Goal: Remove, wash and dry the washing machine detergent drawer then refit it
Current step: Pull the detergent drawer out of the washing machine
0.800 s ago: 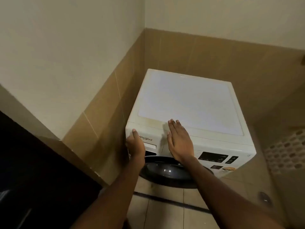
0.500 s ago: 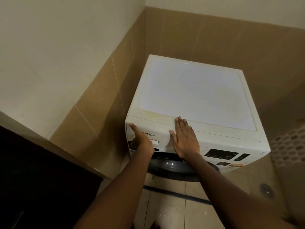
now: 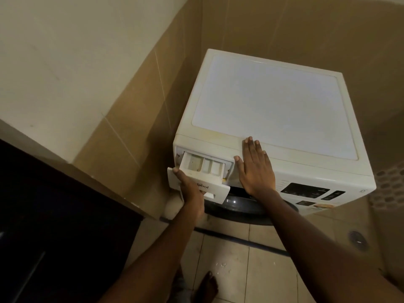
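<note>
Removal step: left hand (image 3: 192, 191) grips the part-open detergent drawer (image 3: 203, 171); right hand (image 3: 255, 169), flat and open, braces the washing machine (image 3: 284, 119). Next, probably pressing an unseen release catch.

You face a corner of cream upper wall (image 3: 65, 62) above tan tiles (image 3: 135, 119); pale floor tiles (image 3: 229, 270) lie below; a dark cabinet (image 3: 54, 226) stands left; light is dim.

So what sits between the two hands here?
In the head view, the pulled-out detergent drawer with its open compartments lies between the left hand on its front and the right hand flat on the washing machine.
</note>
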